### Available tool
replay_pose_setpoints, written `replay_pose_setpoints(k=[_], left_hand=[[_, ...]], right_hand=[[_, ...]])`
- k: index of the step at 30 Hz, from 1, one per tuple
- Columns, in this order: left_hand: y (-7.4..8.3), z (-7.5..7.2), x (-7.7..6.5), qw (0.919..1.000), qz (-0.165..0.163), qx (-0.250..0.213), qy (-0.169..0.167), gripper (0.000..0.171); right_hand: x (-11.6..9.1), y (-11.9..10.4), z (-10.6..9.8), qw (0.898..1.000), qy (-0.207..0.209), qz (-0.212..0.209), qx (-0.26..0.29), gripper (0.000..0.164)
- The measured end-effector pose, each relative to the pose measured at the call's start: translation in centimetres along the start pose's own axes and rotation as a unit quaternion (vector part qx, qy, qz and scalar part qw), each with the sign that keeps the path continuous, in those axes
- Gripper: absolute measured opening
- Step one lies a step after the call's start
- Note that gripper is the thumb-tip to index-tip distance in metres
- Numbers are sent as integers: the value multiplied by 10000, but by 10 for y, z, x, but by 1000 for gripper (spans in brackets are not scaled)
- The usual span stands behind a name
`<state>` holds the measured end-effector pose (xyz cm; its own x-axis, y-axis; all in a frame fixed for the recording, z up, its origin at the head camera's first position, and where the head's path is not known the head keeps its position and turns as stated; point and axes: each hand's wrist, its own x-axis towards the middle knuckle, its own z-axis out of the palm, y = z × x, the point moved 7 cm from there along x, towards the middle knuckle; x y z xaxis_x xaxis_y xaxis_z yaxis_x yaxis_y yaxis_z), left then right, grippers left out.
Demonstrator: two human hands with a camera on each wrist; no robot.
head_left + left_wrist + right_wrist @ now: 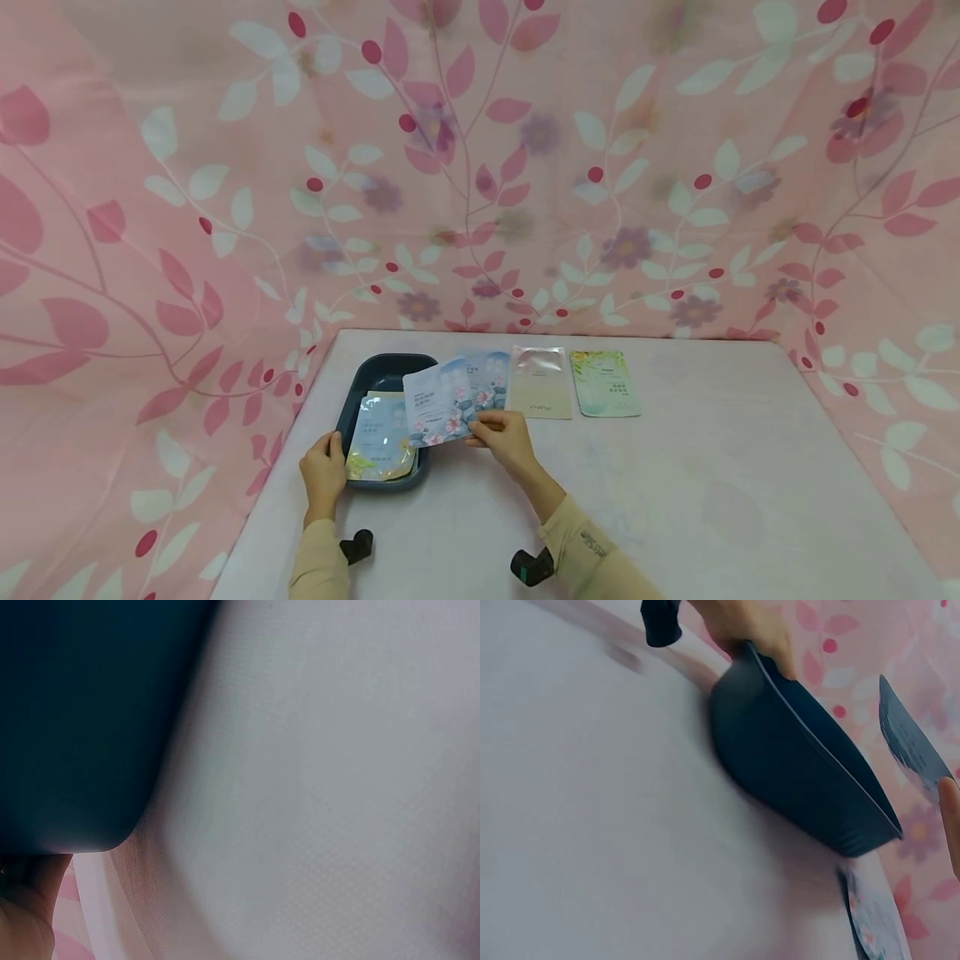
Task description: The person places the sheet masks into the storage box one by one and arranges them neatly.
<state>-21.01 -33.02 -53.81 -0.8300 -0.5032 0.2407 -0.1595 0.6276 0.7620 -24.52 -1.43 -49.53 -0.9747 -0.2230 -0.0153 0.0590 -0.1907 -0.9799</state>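
Note:
My left hand (322,473) grips the left rim of a dark blue plastic tray (392,375), thumb on the rim; the left wrist view shows this hand (26,922) under the tray's edge (82,720). Blue and yellow face mask packets (381,433) lie inside it. With thumb and fingers, my right hand (508,440) pinches the lower right corner of a pale blue floral face mask packet (438,398). That packet is tilted over the tray's right rim. In the right wrist view it appears edge-on (909,735), above the tray wall (780,750).
A second floral packet (492,371) lies right of the tray, partly covered by the held one. Beyond it lie a beige and pink packet (540,392) and a green one (606,383). Pink floral cloth (525,167) hangs behind the white table (712,467).

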Motion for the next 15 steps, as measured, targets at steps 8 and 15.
replay_pose_setpoints(k=[8, 15], left_hand=[[0, 1, 2, 10000, 12, 13, 2, 32], [1, -2, 0, 9999, 78, -1, 98, 30]], right_hand=[[3, 8, 23, 9999, 146, -46, 50, 25], [7, 14, 38, 9997, 245, -67, 57, 23]])
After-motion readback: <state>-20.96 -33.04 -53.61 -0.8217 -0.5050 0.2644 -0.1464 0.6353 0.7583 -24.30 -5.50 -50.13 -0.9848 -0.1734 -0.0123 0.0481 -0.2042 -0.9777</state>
